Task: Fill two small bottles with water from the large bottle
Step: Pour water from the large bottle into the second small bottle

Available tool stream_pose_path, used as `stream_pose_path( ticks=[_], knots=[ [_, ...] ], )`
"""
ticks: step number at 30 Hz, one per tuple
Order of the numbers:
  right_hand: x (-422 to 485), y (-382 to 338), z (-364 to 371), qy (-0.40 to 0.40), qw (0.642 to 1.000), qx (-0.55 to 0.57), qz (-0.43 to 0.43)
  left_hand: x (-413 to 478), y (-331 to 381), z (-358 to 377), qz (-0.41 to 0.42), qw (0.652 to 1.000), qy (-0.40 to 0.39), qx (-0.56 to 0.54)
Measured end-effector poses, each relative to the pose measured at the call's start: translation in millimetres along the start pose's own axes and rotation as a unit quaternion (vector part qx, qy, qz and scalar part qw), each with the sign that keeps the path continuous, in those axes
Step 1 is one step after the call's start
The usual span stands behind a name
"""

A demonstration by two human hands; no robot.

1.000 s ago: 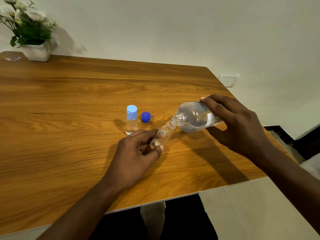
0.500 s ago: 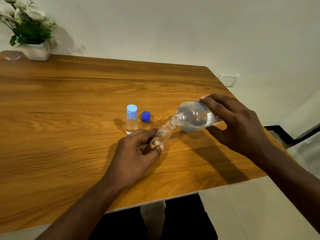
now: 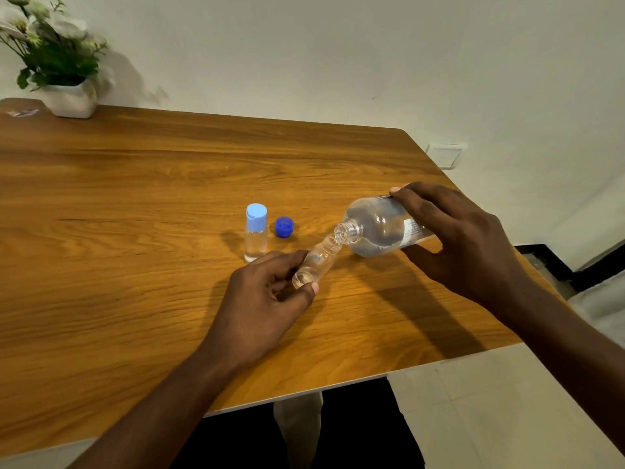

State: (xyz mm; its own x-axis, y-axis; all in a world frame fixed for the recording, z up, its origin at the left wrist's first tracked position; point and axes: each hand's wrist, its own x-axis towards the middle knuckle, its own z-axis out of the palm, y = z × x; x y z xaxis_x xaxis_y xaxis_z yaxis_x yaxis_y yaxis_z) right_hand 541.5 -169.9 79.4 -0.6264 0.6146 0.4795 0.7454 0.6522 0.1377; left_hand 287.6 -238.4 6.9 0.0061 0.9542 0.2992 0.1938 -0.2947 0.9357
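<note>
Left fingers (image 3: pixel 284 259) curl over the small bottle (image 3: pixel 316 262), with the thumb under its base; the left hand (image 3: pixel 260 299) grips it just above the table (image 3: pixel 135 198). Right fingers (image 3: pixel 422 199) wrap over the top of the large bottle (image 3: pixel 378 228), thumb beneath; the right hand (image 3: pixel 470 245) grips its rear half and hides its base.

Small bottle: uncapped and tilted. Its long axis runs from the base, near the person at lower left, up to the mouth at upper right. Clear plastic, a slim cylinder with a narrow neck. The fill level is hard to read.

Large bottle: long axis near horizontal, with the open threaded mouth pointing left and slightly down. Its mouth meets the small bottle's mouth at mid-table, toward the right. Clear smooth plastic with rounded shoulders and a white printed label by the fingers. The water lies pooled along its lower side.

Capped bottle (image 3: pixel 256 233): upright on the table, just beyond the left hand. It has a clear body and a pale blue flip lid. Just to its right lies a dark blue ribbed cap (image 3: pixel 284 227), not touching it.

The table is glossy wood grain with a rounded corner. A white pot (image 3: pixel 71 101) with greenery stands at its far left corner.
</note>
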Motion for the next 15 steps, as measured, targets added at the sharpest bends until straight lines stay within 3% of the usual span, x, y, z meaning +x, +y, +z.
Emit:
stream_pose_path(
  ticks=[15],
  knots=[
    [1.5, 0.8, -1.5, -0.002, 1.000, 0.000, -0.003, 0.6, -1.7, 0.5, -0.002, 1.000, 0.000, -0.002]
  ],
)
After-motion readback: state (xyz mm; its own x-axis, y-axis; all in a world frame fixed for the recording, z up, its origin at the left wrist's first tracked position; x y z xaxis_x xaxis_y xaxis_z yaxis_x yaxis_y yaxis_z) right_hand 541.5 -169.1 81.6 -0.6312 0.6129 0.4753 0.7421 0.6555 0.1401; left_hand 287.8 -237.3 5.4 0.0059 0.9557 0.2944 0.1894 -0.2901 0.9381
